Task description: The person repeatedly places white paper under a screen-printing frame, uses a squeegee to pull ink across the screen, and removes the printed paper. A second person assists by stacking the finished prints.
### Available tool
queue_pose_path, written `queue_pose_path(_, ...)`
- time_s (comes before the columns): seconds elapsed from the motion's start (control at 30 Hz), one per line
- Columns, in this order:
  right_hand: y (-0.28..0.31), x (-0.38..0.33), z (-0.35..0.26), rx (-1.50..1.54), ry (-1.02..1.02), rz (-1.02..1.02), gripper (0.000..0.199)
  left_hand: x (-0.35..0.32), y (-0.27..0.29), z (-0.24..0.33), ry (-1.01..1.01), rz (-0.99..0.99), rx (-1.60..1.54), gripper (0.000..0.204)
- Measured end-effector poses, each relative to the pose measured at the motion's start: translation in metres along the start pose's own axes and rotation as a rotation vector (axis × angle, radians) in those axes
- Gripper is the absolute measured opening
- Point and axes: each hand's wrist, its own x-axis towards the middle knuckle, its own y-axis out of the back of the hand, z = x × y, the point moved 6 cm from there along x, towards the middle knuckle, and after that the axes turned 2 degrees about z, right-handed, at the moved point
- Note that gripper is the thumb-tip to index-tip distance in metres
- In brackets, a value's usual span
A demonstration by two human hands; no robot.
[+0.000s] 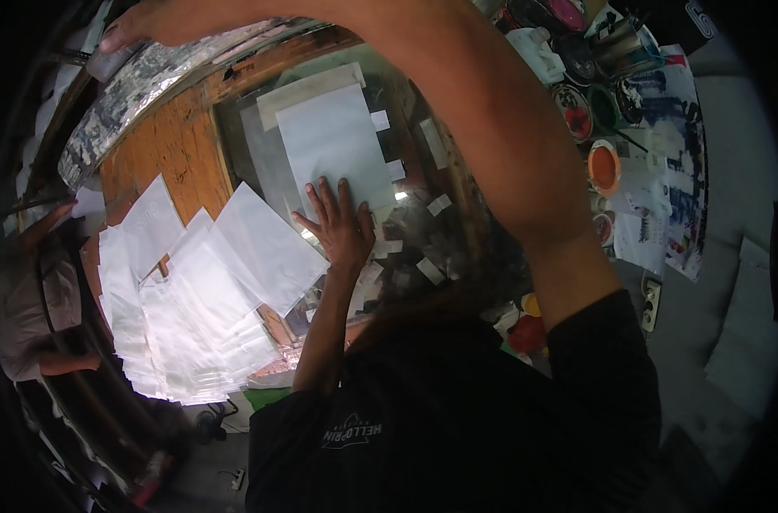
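Observation:
Fingers spread, my left hand lies flat on the lower edge of a white paper sheet. That sheet rests on a dark glassy plate set in a wooden table. Small white tape pieces dot the plate. My right arm crosses above the table to the far left. There my right hand grips the edge of a raised, paint-smeared frame, apparently a printing screen; some of its fingers are hidden. Left of my left hand lies a spread pile of white sheets.
At the right stand several open paint cans, an orange paint tub and a white jug on a paint-stained surface. A power strip hangs below them. Another person is at the far left, beyond the pile.

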Motion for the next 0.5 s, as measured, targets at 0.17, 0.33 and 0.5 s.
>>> queue_pose_path(0.17, 0.007, 0.006, -0.008, 0.022, -0.099, -0.103, 0.033, -0.002, 0.007, 0.0, -0.01, 0.033, -0.089, 0.055)
queue_pose_path(0.33, -0.018, 0.002, -0.004, -0.006, -0.058, -0.065, 0.039, -0.007, 0.054, -0.008, 0.144, 0.136, -0.426, 0.05)
queue_pose_path(0.5, -0.077, -0.134, -0.038, -0.262, 0.103, 0.131, 0.04, -0.036, 0.148, -0.005, 0.415, 0.413, -1.638, 0.063)
